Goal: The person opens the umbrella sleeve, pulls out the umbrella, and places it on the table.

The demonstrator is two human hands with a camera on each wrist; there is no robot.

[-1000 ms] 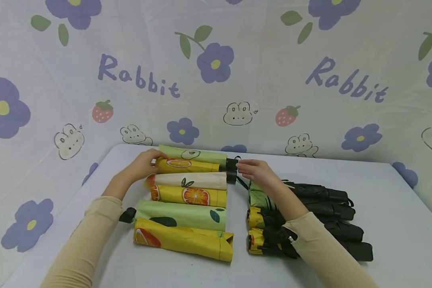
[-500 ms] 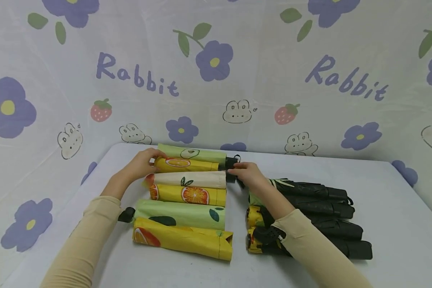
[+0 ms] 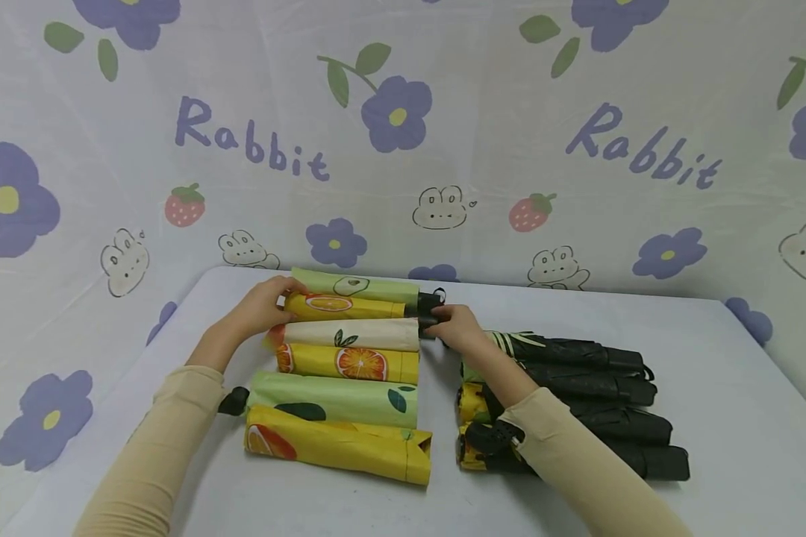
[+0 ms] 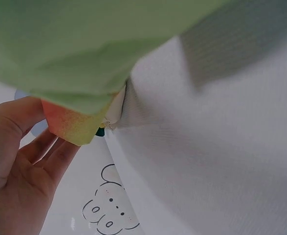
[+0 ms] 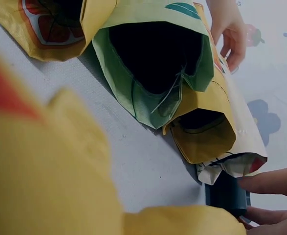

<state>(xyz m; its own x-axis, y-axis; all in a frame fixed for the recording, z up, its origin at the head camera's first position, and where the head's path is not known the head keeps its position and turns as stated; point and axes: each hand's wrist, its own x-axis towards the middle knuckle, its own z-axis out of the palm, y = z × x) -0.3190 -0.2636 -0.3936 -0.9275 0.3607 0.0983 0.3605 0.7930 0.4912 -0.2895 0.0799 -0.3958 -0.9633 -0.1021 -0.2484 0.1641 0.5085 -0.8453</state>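
My left hand (image 3: 262,306) holds the left end of a yellow umbrella sleeve (image 3: 369,309) with an orange-slice print. My right hand (image 3: 458,328) pinches a black umbrella handle (image 3: 427,321) at the right ends of the sleeves; which umbrella it belongs to is hard to tell. Behind lies a pale green avocado-print sleeve (image 3: 383,289). Just in front is a cream sleeve (image 3: 376,335), whose peach-coloured end (image 4: 70,122) hides part of my left hand in the left wrist view. The right wrist view shows a black handle (image 5: 226,195) below the cream sleeve's mouth, against my right fingers.
Nearer on the white table (image 3: 349,514) lie another yellow sleeve (image 3: 403,367), a green sleeve (image 3: 369,403) and a front yellow sleeve (image 3: 349,447). Several folded black umbrellas (image 3: 645,429) lie at the right, under my right forearm. A patterned cloth (image 3: 497,112) hangs behind.
My right hand has moved left and slightly down, from beside the handles onto one, and its fingers have closed on it. My left hand has stayed at the yellow sleeve's end.
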